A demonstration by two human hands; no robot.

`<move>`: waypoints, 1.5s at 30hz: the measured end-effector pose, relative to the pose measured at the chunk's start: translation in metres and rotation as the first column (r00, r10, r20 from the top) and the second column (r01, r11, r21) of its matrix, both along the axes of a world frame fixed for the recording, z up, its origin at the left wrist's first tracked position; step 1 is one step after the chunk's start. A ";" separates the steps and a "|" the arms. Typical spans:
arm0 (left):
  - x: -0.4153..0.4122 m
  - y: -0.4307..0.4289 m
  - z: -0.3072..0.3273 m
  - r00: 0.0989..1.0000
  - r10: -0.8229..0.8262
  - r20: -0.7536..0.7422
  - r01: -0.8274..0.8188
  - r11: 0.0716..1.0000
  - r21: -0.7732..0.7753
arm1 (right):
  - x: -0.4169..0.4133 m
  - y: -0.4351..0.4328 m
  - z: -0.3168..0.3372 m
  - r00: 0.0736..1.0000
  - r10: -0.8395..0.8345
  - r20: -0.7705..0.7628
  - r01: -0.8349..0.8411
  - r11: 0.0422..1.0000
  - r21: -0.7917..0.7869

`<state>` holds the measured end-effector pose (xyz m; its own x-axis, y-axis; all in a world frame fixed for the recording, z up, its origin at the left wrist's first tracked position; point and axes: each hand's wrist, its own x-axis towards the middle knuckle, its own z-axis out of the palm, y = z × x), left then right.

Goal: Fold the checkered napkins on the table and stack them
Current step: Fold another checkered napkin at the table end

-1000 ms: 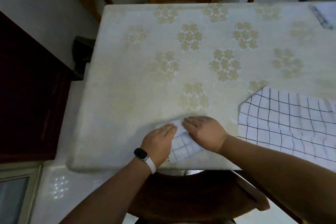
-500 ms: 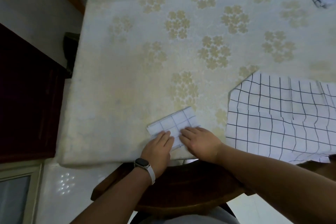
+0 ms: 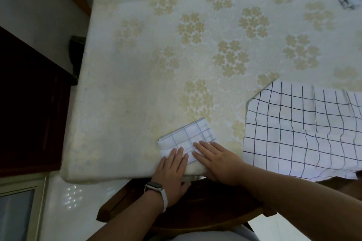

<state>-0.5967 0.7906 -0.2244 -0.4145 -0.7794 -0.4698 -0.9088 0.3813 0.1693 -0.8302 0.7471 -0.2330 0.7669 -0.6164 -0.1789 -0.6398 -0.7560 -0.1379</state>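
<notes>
Now left grip (image 3: 172,171) and right grip (image 3: 217,162), fingers straight, press the folded napkin (image 3: 188,136) at the desk (image 3: 137,84) front edge.

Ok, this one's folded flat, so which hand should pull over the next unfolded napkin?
Likely the right. The right hand presses the folded napkin on the side nearest the unfolded napkin, spread out to its right. The left hand, also flat on the fold, would have to cross over.
</notes>
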 end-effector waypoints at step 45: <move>0.007 -0.096 0.016 0.918 0.395 0.017 -0.395 0.918 -0.024 | 0.040 -0.100 0.030 0.940 -0.289 -0.181 0.327 0.916 0.235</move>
<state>-0.5894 0.6949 -0.2086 -0.0612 -0.8870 -0.4577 -0.9895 -0.0063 0.1446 -0.7900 0.6466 -0.2030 0.5020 -0.7359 -0.4545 -0.8620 -0.4688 -0.1929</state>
